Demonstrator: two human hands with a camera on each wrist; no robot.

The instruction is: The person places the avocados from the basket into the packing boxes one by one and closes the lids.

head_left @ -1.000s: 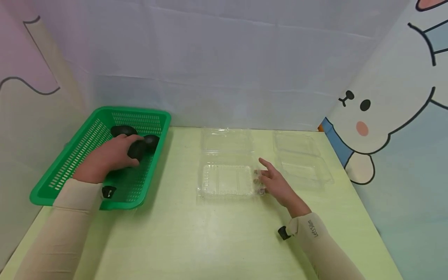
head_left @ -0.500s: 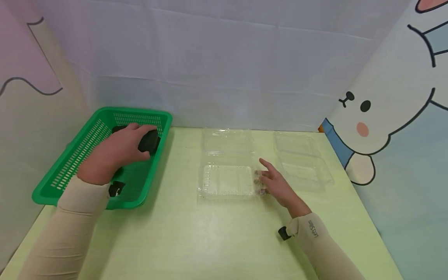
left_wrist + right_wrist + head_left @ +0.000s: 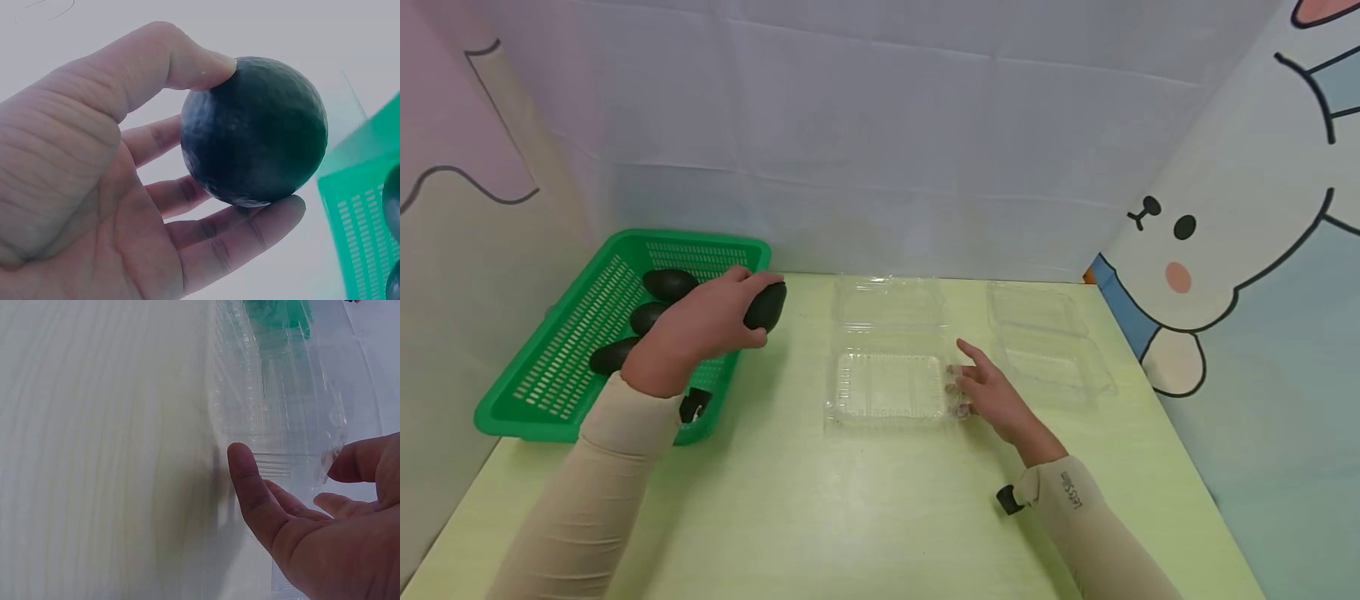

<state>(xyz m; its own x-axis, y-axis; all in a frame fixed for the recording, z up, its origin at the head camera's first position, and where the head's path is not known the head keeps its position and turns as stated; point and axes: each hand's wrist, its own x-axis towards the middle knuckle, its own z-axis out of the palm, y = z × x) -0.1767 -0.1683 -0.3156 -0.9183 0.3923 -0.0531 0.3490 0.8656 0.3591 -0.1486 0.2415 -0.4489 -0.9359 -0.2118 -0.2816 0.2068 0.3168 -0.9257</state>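
Note:
My left hand [image 3: 711, 321] grips a dark avocado [image 3: 765, 307] just past the right rim of the green basket [image 3: 490, 414]. In the left wrist view, thumb and fingers curve round the bumpy black avocado [image 3: 256, 131]. Several other dark avocados, including one at the back [image 3: 670, 285], lie in the basket. My right hand [image 3: 996, 400] rests at the right edge of the clear plastic clamshell [image 3: 891, 387], which stands with its lid folded back. In the right wrist view, a digit of my right hand [image 3: 337, 525] touches the clamshell's rim [image 3: 331, 459]; the others are spread and loosely bent.
A second clear clamshell [image 3: 1048, 358] lies with its lid back, to the right of the first. The pale green table [image 3: 850, 517] meets a whitish cloth [image 3: 880, 150] at the back. A panel with a cartoon animal [image 3: 1240, 275] stands on the right.
My left hand has lifted an avocado out of the basket and moved it right, past the rim. More avocados show in the basket. The right hand and both clamshells have stayed put.

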